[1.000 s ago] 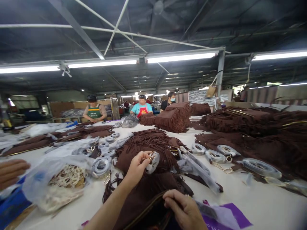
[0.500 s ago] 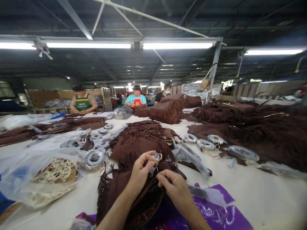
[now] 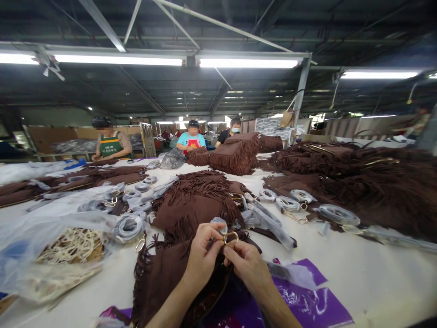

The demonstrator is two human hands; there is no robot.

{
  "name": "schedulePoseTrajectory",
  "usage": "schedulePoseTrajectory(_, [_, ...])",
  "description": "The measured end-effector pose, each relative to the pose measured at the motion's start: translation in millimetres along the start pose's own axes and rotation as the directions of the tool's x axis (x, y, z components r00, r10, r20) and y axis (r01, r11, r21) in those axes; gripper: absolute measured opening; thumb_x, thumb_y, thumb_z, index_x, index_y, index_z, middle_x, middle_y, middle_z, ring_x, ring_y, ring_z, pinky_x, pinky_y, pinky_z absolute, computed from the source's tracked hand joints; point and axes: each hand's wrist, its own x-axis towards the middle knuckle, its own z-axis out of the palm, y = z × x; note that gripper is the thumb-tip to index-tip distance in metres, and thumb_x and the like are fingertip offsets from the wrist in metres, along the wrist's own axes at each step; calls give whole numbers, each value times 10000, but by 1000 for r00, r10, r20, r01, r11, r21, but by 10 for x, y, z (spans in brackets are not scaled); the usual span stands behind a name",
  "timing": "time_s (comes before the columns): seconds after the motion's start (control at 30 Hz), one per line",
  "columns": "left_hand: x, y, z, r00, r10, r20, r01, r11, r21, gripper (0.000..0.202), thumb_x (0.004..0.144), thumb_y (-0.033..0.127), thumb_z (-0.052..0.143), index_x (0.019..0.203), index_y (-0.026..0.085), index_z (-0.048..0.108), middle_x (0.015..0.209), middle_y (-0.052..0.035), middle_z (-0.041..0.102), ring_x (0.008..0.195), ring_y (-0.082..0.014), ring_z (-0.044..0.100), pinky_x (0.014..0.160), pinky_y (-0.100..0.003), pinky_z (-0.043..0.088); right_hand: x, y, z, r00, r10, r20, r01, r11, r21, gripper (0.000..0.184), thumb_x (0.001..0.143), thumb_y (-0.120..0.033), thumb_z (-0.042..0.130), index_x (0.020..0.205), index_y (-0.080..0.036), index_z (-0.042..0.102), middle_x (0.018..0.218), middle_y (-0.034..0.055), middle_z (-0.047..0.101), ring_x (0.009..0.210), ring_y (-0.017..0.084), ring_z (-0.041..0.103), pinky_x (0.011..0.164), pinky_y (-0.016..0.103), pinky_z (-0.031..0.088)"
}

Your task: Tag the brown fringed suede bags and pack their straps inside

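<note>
My left hand [image 3: 202,256] and my right hand [image 3: 246,263] meet over a brown fringed suede bag [image 3: 164,278] lying on the white table [image 3: 358,278]. Both pinch a gold metal clasp [image 3: 231,236] at the end of a plastic-wrapped strap [image 3: 220,224]. The fingers of each hand are closed on the clasp. More brown fringed bags [image 3: 196,200] lie just beyond my hands.
Wrapped coiled straps [image 3: 337,214] lie right and left [image 3: 129,226]. A clear bag of cream cord [image 3: 70,246] sits at left. Purple plastic [image 3: 307,305] lies under my right arm. Big piles of brown bags [image 3: 368,182] fill the right. Three people work at the far side.
My right hand rose from the bag's opening and joined the left hand on the clasp. The view shifted left and down.
</note>
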Motion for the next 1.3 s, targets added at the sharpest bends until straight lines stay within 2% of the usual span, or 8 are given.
schedulePoseTrajectory(0.3, [-101,101,-91,993,46,110,-51,998,38,143,846,129,579,727,187,633,982,-64,651,983,-205,582,897,-332,436,-134,69,20,988,-110,-111,116,992,48,192,782,-404,620,840,-226,577,624,-50,622,551,151,549,524,213,402])
schedulePoseTrajectory(0.43, [-78,173,-136,980,22,196,-29,999,31,199,875,112,510,763,185,657,992,-64,664,985,-199,587,909,-325,431,-160,178,40,949,-251,-188,238,967,-91,120,791,-353,603,761,-237,596,594,-71,535,508,134,505,501,200,404])
schedulePoseTrajectory(0.6, [17,161,-129,977,-64,206,35,989,143,134,822,83,567,809,193,642,837,-18,635,839,-168,584,784,-267,443,-159,238,43,935,-298,-194,265,947,-181,155,816,-366,596,721,-244,582,561,-79,523,487,129,502,508,192,410])
schedulePoseTrajectory(0.73, [73,196,-122,966,44,254,-126,939,319,187,857,83,524,716,181,597,733,-14,598,756,-158,552,697,-237,422,-155,240,-1,945,-303,-120,272,937,-218,154,837,-372,582,748,-246,584,600,-66,589,539,149,567,533,205,418])
schedulePoseTrajectory(0.8, [94,251,-148,927,116,357,-262,881,395,210,906,106,465,772,176,611,742,-30,612,747,-165,544,685,-244,419,-161,226,-34,951,-301,-78,276,933,-230,160,850,-380,566,767,-245,591,619,-58,609,568,160,587,549,215,416])
schedulePoseTrajectory(0.93, [133,331,-231,794,149,589,-450,795,406,250,940,118,404,912,173,646,865,-58,656,853,-187,563,795,-269,434,-176,177,-66,964,-258,-61,237,943,-232,150,844,-362,549,762,-239,573,618,-52,601,583,170,588,563,228,411])
schedulePoseTrajectory(1.1, [147,248,-303,786,125,605,-483,736,475,283,915,97,406,816,186,656,909,-59,604,836,-175,547,746,-251,437,-192,177,-30,951,-279,-130,235,931,-278,186,832,-377,556,703,-242,559,573,-48,588,530,175,569,535,239,409])
schedulePoseTrajectory(1.3, [129,220,-294,708,71,703,-614,555,562,216,943,133,434,816,178,604,962,-60,596,874,-187,547,784,-265,452,-196,208,-8,941,-318,-113,269,909,-319,188,855,-361,547,706,-248,553,579,-37,599,542,185,589,540,247,427])
